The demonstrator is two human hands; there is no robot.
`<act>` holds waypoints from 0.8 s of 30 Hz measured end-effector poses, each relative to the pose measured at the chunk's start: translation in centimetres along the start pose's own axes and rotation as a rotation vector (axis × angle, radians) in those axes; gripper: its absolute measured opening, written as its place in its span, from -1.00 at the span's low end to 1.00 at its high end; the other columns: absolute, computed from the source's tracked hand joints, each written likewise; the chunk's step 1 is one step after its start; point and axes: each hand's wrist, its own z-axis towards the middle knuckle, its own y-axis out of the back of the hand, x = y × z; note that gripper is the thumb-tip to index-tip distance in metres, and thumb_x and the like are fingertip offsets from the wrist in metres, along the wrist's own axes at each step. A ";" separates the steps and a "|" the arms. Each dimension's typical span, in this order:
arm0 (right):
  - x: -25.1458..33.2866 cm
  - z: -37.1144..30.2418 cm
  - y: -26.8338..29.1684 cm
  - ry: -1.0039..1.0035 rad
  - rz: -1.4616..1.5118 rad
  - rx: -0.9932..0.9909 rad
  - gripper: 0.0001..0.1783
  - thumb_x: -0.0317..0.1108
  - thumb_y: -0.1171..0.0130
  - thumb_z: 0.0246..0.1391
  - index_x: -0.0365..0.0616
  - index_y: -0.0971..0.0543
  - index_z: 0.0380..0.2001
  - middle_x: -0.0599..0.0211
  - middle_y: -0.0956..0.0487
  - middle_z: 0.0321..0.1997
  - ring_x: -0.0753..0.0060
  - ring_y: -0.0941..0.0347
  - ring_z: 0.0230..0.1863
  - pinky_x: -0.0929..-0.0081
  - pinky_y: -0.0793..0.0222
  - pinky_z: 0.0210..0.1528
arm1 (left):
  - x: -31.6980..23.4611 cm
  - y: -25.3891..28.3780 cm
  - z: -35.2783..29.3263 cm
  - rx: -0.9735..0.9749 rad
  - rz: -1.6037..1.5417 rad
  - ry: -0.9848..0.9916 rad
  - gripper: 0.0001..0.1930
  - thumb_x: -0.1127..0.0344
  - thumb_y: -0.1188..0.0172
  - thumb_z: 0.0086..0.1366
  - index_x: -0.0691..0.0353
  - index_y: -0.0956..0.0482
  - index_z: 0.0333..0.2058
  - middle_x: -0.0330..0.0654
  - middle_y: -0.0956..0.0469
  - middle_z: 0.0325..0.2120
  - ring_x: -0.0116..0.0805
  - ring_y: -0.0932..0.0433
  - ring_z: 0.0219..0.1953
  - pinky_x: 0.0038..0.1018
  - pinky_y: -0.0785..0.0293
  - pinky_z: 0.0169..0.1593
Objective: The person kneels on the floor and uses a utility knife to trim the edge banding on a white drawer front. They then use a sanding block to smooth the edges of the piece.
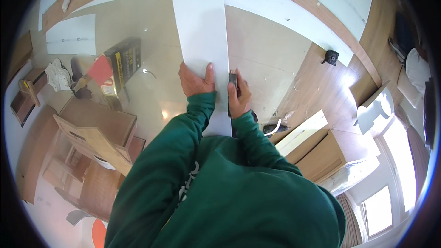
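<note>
A long white board [202,27] runs away from my body through the middle of the view. My left hand [196,81] grips it at the left edge, the thumb lying on the top face and the fingers bent over the side. On the opposite edge, my right hand [240,97] is closed around a dark block-shaped tool [233,81], which sits against the board's right side. Part of that tool is hidden by my fingers, so its exact kind does not show.
Left of the board are a black-and-yellow box [125,64], white gloves [58,74] and a wooden cabinet piece [98,124]. Large white panels [328,0] lie beyond. To the right are a small black object [330,57], a pale strip [303,133] and a wooden cabinet [321,154].
</note>
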 end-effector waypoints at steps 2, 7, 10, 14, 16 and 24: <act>1.7 6.2 -1.1 0.055 -0.016 -0.021 -0.40 -0.16 -0.12 0.23 -0.35 -0.42 0.22 -0.01 -0.58 -0.19 0.25 -0.52 -0.20 0.32 -0.43 -0.11 | 0.9 -0.8 -0.1 -0.057 0.028 -0.045 -0.16 -0.13 -0.31 0.16 0.46 -0.24 0.14 0.25 -0.43 -0.08 0.26 -0.41 -0.03 0.00 -0.38 0.02; 10.4 23.9 -2.1 0.118 0.294 0.048 -0.52 -0.15 -0.10 0.29 -0.37 -0.52 0.06 0.36 -0.53 -0.42 0.55 -0.35 -0.36 0.48 -0.39 -0.28 | 0.0 -0.2 0.7 0.044 -0.062 -0.063 -0.18 -0.08 -0.34 0.14 0.46 -0.23 0.14 0.25 -0.43 -0.08 0.25 -0.42 -0.02 0.00 -0.39 0.03; 5.9 15.4 -2.3 0.192 0.025 -0.015 -0.41 -0.18 -0.13 0.22 -0.34 -0.43 0.21 -0.02 -0.61 -0.21 0.26 -0.51 -0.26 0.29 -0.42 -0.22 | -0.2 -0.4 0.8 0.002 -0.034 -0.003 -0.19 -0.06 -0.34 0.14 0.45 -0.24 0.14 0.25 -0.43 -0.07 0.24 -0.42 -0.02 -0.01 -0.39 0.03; 1.0 2.5 -0.7 0.097 -0.068 -0.059 -0.38 -0.24 -0.15 0.20 -0.43 -0.38 0.23 -0.10 -0.57 -0.03 0.05 -0.51 0.00 0.24 -0.39 0.11 | 0.2 -0.1 -0.4 0.007 -0.005 0.050 -0.20 -0.05 -0.34 0.14 0.45 -0.25 0.14 0.24 -0.43 -0.07 0.24 -0.42 -0.02 -0.02 -0.40 0.03; 2.2 6.7 -1.2 0.123 0.015 -0.034 -0.39 -0.22 -0.16 0.20 -0.41 -0.40 0.21 -0.06 -0.58 -0.10 0.08 -0.51 -0.05 0.25 -0.41 0.05 | 0.3 -0.2 0.3 0.003 -0.025 0.015 -0.19 -0.06 -0.35 0.13 0.44 -0.26 0.14 0.25 -0.43 -0.07 0.24 -0.42 -0.01 -0.02 -0.40 0.03; 6.8 19.1 -2.6 0.315 -0.002 -0.034 -0.41 -0.21 -0.23 0.16 -0.30 -0.46 0.19 0.00 -0.58 -0.10 0.18 -0.49 -0.18 0.31 -0.44 -0.05 | 0.8 -0.5 0.1 0.015 -0.134 0.029 -0.17 -0.06 -0.35 0.16 0.42 -0.23 0.21 0.21 -0.37 0.00 0.19 -0.43 0.03 -0.10 -0.39 0.11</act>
